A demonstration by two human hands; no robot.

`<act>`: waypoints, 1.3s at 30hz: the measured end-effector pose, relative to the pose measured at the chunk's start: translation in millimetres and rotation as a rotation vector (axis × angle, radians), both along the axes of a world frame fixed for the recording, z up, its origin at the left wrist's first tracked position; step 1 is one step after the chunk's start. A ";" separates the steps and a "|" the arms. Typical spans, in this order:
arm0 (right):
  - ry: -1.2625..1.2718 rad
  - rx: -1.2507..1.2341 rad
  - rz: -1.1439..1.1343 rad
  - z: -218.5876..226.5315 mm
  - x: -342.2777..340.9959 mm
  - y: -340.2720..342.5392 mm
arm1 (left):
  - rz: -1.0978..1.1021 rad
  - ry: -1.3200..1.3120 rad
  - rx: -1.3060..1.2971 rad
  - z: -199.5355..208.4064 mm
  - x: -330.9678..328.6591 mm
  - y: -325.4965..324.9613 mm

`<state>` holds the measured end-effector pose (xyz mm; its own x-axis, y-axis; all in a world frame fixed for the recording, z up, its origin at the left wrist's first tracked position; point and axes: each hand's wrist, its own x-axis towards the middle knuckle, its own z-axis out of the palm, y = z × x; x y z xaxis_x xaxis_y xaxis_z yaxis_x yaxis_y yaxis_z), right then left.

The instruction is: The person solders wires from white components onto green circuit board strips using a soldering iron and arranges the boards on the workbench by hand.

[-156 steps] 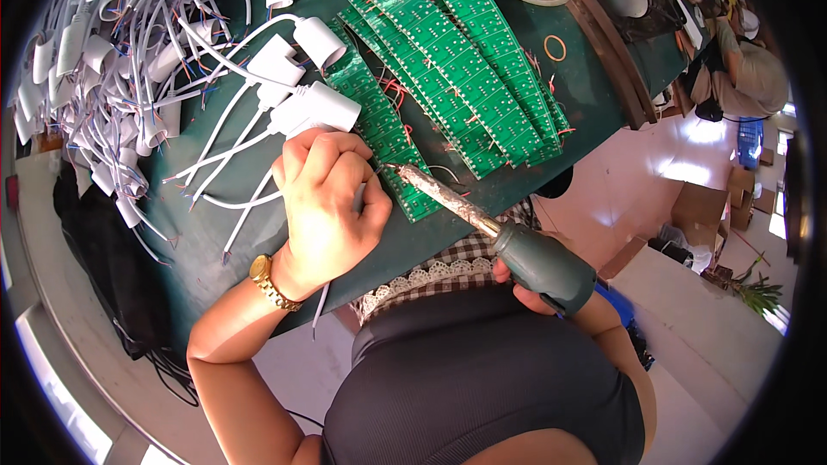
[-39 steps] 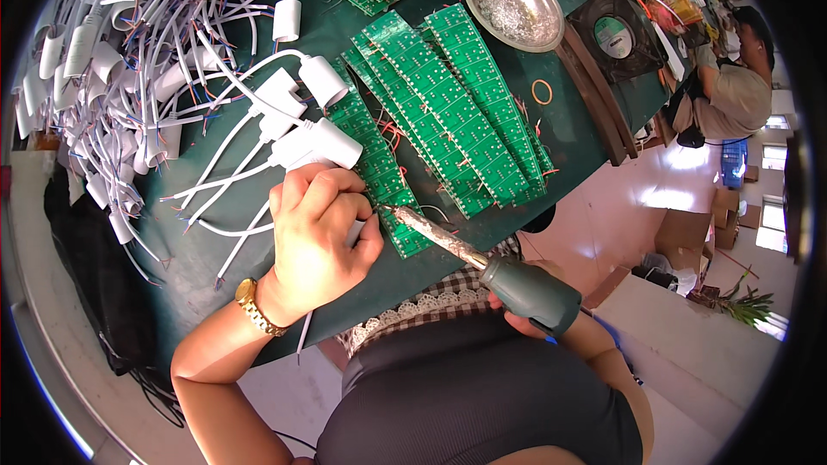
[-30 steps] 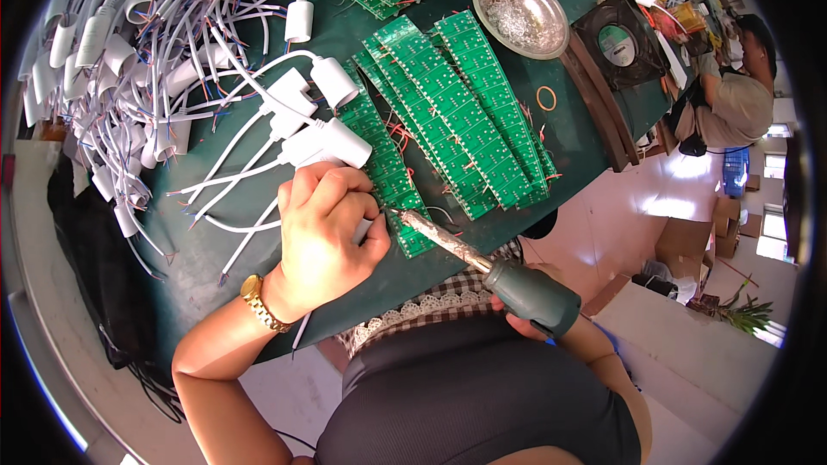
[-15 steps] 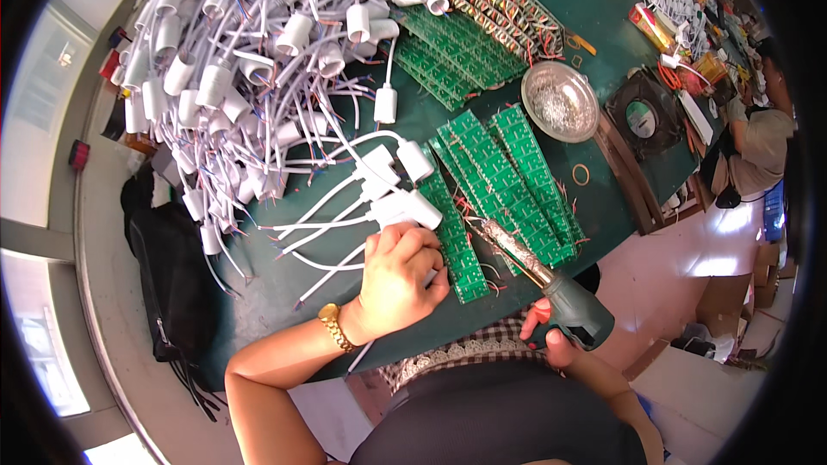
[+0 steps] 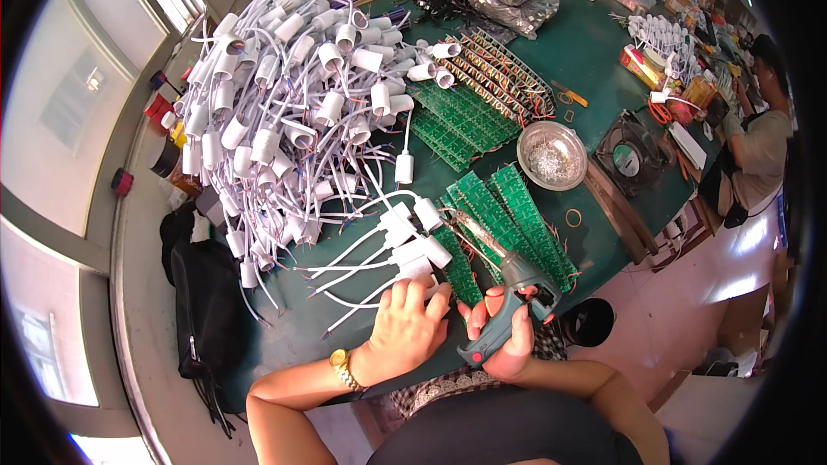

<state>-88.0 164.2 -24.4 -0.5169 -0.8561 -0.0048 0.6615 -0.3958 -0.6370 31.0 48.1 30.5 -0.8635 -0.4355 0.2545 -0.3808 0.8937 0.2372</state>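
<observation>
My right hand (image 5: 512,336) is wrapped round the handle of a dark green soldering gun (image 5: 498,319). Its foil-wrapped metal barrel (image 5: 478,235) points up and left, the tip above a narrow green circuit board (image 5: 462,275). My left hand (image 5: 405,331), with a gold watch, has its fingers curled on a white cylindrical socket (image 5: 417,267) with a cable; the fingertips are partly hidden. More white sockets (image 5: 398,222) with cables lie beyond it, against that board. To the right, several green circuit boards (image 5: 491,215) lie overlapping.
At the left rises a large pile of white corded sockets (image 5: 293,103). Farther back are stacked circuit boards (image 5: 461,120), a metal bowl (image 5: 551,155) of silvery bits and a black fan (image 5: 633,151). A black bag (image 5: 207,310) hangs left. Other people sit at the far side and right.
The soldering gun has moved left and up over the boards, with my right hand fully in view. My left hand stays by the white sockets. The view has tilted up, showing more of the table's far side.
</observation>
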 end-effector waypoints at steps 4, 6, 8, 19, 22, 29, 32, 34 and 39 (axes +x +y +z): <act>0.056 -0.002 -0.065 -6.2 -7.7 7.7 | 0.061 -0.248 -0.163 3.9 7.4 4.8; 0.077 -0.057 -0.070 -11.6 -13.1 10.0 | 0.059 -0.284 -0.241 1.2 9.2 5.0; 0.081 -0.059 -0.063 -12.6 -17.4 12.6 | 0.029 -0.228 -0.357 2.8 10.6 5.2; 0.116 -0.042 -0.034 -9.1 -20.5 11.4 | -0.249 0.072 -0.041 12.9 -37.1 -66.7; 0.121 -0.028 -0.070 -10.1 -19.9 10.9 | -0.263 0.137 0.033 16.7 -52.7 -107.7; 0.123 0.001 -0.099 -9.0 -14.7 12.9 | 0.188 0.007 -0.845 68.6 -131.9 -247.6; 0.130 0.023 -0.129 -9.0 -17.3 14.2 | 0.308 -0.319 -0.884 70.9 -147.8 -260.2; 0.143 0.013 -0.094 -4.9 -20.4 14.9 | 0.311 -0.194 -0.924 70.0 -148.1 -268.5; 0.125 0.000 -0.067 -5.2 -24.1 12.8 | 0.100 -0.055 -0.724 84.6 -139.1 -280.0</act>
